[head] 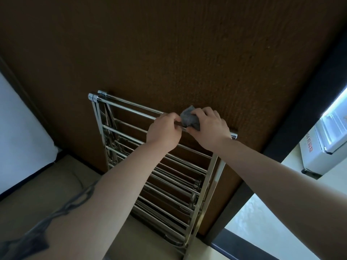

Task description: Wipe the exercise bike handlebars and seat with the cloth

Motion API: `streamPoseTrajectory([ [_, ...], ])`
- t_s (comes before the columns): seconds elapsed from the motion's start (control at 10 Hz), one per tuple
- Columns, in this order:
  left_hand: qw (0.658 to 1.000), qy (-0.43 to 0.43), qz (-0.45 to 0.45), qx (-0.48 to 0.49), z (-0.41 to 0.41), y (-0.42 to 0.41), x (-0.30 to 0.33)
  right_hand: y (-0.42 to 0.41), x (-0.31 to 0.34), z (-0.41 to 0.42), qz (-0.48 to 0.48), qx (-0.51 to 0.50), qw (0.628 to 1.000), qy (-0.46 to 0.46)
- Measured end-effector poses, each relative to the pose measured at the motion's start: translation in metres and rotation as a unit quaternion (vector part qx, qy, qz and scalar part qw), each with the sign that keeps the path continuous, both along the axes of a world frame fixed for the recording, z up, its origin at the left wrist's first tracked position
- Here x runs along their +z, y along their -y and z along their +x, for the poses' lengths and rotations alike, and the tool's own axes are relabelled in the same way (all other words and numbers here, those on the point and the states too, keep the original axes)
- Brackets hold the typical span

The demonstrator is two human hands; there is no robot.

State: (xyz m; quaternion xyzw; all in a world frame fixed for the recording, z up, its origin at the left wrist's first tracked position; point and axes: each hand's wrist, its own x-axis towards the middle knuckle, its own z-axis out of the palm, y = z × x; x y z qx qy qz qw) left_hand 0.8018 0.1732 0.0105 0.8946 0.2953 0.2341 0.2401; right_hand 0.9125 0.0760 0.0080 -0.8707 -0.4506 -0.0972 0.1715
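Your right hand curls over a crumpled grey cloth, pressing it onto the top chrome bar of a folded metal rack. At nine o'clock from it, your left hand pinches the same bar, fingertips touching the cloth's edge. The rack's smooth round rungs lean against a coarse, ribbed brown panel. Pale flooring lies below; a white appliance sits at three o'clock.

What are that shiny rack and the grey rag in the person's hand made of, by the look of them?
The rack looks like polished metal, perhaps chromed or stainless steel: its tubes give bright, mirror-like reflections. The rag looks like soft woven or microfibre fabric: matte grey, crumpled into folds under the right hand.
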Motion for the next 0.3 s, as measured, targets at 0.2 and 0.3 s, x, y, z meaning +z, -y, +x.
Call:
streamPoseTrajectory([
  [0.2, 1.0, -0.006, 0.009, -0.009, -0.019, -0.004, 0.013, 0.003, 0.014, -0.009, -0.001, -0.019, 0.999, 0.05],
  [0.3, 1.0, -0.015, 0.002, -0.013, -0.032, -0.006, 0.022, 0.003, 0.022, -0.022, -0.013, -0.017, 0.998, 0.066],
])
